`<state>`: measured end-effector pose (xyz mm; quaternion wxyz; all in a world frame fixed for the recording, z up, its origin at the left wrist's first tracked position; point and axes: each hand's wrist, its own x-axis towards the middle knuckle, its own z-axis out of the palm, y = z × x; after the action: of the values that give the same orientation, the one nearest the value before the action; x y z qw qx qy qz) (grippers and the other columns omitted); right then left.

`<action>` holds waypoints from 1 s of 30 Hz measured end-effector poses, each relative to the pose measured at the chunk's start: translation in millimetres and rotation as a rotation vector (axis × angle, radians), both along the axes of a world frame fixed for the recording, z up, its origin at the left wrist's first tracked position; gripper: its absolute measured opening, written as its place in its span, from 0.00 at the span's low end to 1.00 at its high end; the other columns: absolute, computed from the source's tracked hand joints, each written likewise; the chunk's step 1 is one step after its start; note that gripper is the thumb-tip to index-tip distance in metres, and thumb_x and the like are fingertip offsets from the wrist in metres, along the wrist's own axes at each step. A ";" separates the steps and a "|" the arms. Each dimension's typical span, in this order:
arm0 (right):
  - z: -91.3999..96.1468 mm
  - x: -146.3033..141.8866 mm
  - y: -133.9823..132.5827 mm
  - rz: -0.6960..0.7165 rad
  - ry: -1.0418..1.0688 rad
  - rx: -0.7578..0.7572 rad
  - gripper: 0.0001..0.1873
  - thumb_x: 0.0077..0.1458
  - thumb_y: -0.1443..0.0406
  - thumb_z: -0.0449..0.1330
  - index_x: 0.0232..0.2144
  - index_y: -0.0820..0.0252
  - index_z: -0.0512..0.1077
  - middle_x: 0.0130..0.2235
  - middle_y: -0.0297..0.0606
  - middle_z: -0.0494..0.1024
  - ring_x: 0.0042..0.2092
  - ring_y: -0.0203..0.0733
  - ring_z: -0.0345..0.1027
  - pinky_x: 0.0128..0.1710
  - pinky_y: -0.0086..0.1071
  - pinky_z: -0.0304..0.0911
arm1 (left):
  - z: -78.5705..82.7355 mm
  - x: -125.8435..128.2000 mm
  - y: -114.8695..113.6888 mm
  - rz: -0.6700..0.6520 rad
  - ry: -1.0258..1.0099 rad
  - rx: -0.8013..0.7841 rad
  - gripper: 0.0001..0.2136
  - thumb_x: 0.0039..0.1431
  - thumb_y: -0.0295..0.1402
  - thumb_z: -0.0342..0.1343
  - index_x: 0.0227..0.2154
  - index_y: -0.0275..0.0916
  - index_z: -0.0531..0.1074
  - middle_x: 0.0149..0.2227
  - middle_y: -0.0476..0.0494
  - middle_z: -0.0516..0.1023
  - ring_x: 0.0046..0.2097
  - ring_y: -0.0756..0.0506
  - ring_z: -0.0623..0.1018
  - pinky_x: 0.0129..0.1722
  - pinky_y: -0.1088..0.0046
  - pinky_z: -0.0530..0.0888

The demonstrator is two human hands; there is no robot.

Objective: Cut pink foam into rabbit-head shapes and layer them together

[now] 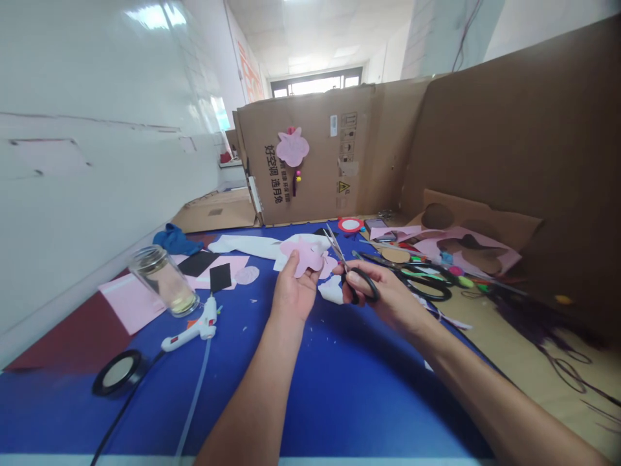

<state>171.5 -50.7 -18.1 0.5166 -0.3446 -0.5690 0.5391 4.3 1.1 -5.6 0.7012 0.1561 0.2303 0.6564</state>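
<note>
My left hand (294, 291) pinches a pink flower-shaped cutout (303, 254) and holds it up above the blue table cover (339, 382). My right hand (383, 292) grips black-handled scissors (347, 268), fingers through the loops. Their open blades point up and left, with the tips beside the cutout's right edge. Both hands hover near the middle of the table, close together.
A glass jar (163, 279), a white glue gun (194, 327) and a black tape roll (118, 372) lie at the left. Pink and black sheets (213, 268), white cloth (252, 244), another pair of scissors (427, 278) and cardboard walls (485, 149) surround the work area.
</note>
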 end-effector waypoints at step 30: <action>-7.9 -16.3 -3.4 0.093 0.140 -0.147 0.21 0.59 0.49 0.69 0.46 0.57 0.80 0.29 0.37 0.79 0.28 0.37 0.60 0.28 0.31 0.52 | 3.7 -1.3 -3.0 0.006 -0.077 -0.037 0.09 0.70 0.30 0.56 0.47 0.33 0.78 0.43 0.35 0.86 0.42 0.45 0.85 0.47 0.68 0.82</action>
<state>155.1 -54.1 -25.9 0.5028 -0.3161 -0.5058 0.6256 3.0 -1.9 -1.9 0.7104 0.1171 0.2155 0.6597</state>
